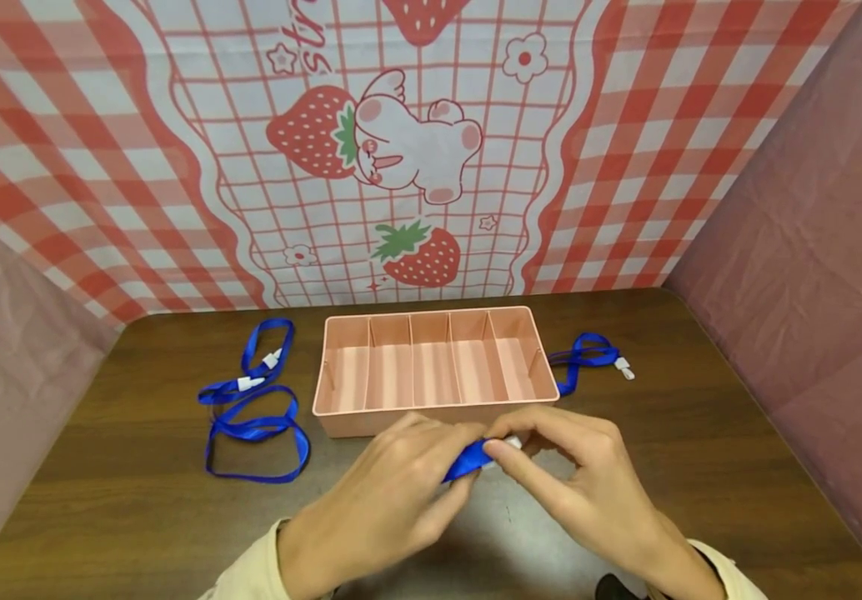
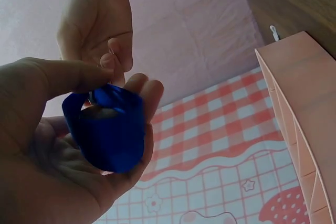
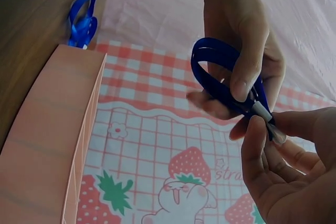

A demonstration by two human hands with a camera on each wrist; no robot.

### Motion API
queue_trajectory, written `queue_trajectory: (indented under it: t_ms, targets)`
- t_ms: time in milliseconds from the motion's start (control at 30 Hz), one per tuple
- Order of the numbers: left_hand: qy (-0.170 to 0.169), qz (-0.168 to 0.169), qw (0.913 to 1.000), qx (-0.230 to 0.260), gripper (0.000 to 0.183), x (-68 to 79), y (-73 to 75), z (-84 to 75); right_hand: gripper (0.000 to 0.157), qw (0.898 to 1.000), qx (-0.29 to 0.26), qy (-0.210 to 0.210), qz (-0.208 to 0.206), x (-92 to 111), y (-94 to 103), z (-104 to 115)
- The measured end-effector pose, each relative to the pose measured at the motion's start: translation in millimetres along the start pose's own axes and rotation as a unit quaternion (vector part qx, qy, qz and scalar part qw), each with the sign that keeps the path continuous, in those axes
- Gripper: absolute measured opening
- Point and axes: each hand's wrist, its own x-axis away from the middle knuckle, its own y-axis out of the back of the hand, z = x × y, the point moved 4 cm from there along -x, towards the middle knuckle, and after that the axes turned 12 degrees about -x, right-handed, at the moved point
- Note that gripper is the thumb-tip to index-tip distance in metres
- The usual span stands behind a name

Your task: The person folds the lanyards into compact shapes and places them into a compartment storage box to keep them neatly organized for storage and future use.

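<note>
A blue lanyard (image 1: pixel 467 461), coiled into a small loop, is held between both hands in front of the box. My left hand (image 1: pixel 393 487) grips the coil, with the thumb pressed on it in the left wrist view, where the blue band (image 2: pixel 113 142) curves across the palm. With thumb and fingertips, my right hand (image 1: pixel 588 479) pinches the lanyard's end by its white clip (image 3: pixel 261 112). Part of the clip is hidden behind the fingers.
A pink box (image 1: pixel 434 410) with several compartments stands just beyond the hands. Blue lanyards (image 1: pixel 258 429) with white clips lie left of it. Another blue lanyard (image 1: pixel 588 350) lies at its right side. A strawberry-patterned cloth (image 1: pixel 431 167) hangs behind the table.
</note>
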Motion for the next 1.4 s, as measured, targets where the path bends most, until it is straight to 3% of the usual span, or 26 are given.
queue_trajectory:
  t_ms: [100,200,333,433,733,933,1133,1400]
  targets:
    - [0.008,0.005,0.9998,0.018,0.028,0.4,-1.1,2.1,0.005,1.0,0.018,0.002,-0.004,-1,0.8,1]
    - [0.032,0.019,0.997,0.068,0.032,-0.1,-1.3,5.5,0.007,0.999,0.033,0.005,-0.009,-2,2.9,1]
    - [0.073,0.024,0.9847,0.157,0.036,-1.4,1.0,10.7,0.008,0.999,0.044,0.007,-0.019,-2,7.4,1]
    - [0.095,0.016,0.9784,0.183,0.034,-1.7,4.6,13.9,0.007,0.998,0.05,0.005,-0.026,-2,10.4,2]
    - [0.091,0.007,0.9859,0.14,0.036,1.1,12.7,17.3,0.006,0.999,0.042,-0.005,-0.026,-4,13.3,0]
    - [0.105,-0.004,0.9829,0.151,0.025,1.4,16.2,21.5,0.023,0.999,0.012,-0.03,-0.035,-4,21.6,-6]
    - [0.073,0.01,0.9847,0.158,0.014,0.4,25.9,21.6,0.033,0.997,-0.001,-0.068,-0.039,-3,29.4,-4]
    - [0.049,0.012,0.9902,0.13,0.014,1.6,35.5,21.0,0.029,0.994,-0.018,-0.106,-0.02,-5,33.2,0]
